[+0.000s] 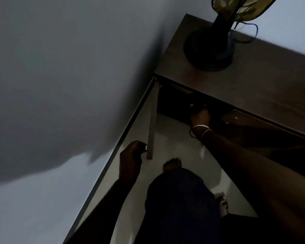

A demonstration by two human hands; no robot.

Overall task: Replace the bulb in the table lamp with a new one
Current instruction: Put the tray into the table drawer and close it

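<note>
The table lamp (209, 48) stands on the dark wooden table (264, 73) at the top right, with a black round base and a yellowish shade (243, 7) cut off by the frame; its bulb is not visible. Below the tabletop a cabinet door (151, 131) is swung open. My left hand (130, 157) grips the small metal knob on that door's edge. My right hand (200, 117), bangles on its wrist, reaches into the dark cabinet opening with fingers curled; what it touches is too dark to make out. No new bulb is visible.
A grey wall (60, 67) runs close along the left. The lamp's black cord (252, 30) trails behind the base. A second door panel (239, 118) hangs at the right of the opening. My legs and bare feet (173, 164) stand on the pale floor.
</note>
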